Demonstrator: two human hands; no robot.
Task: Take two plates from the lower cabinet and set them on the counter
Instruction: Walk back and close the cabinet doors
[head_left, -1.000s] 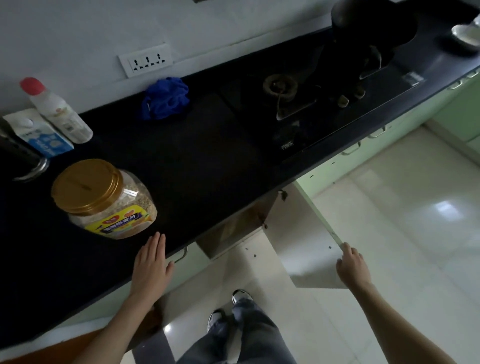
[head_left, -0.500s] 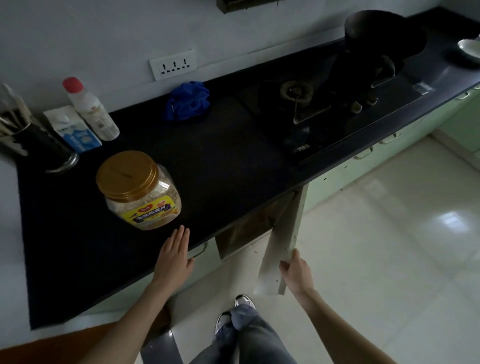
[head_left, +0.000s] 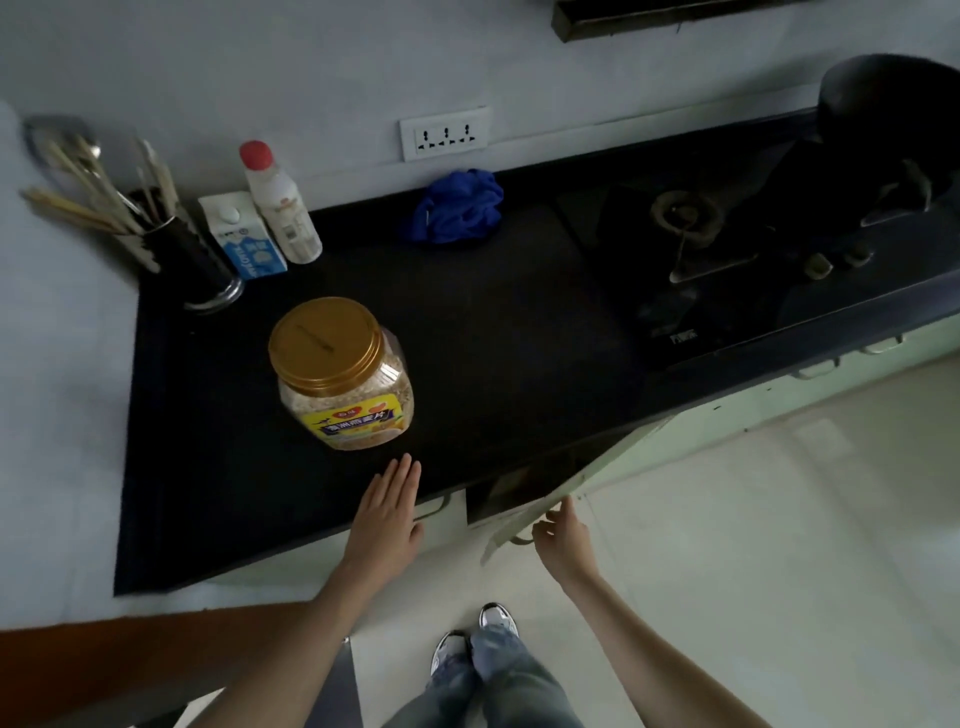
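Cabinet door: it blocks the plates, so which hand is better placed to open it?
Right hand: it is at the cabinet door edge. The left hand lies flat on the counter.

I am looking into a home kitchen. I see a black counter (head_left: 519, 332) with a gas stove (head_left: 727, 260) and a dark wok (head_left: 893, 114), a utensil holder (head_left: 197, 260), a cereal jar (head_left: 345, 374), and pale green lower cabinets (head_left: 779, 400).

Dim kitchen: pale wall (head_left: 260, 62) with a socket strip (head_left: 445, 133), glossy tiled floor (head_left: 779, 519) (light reflecting).
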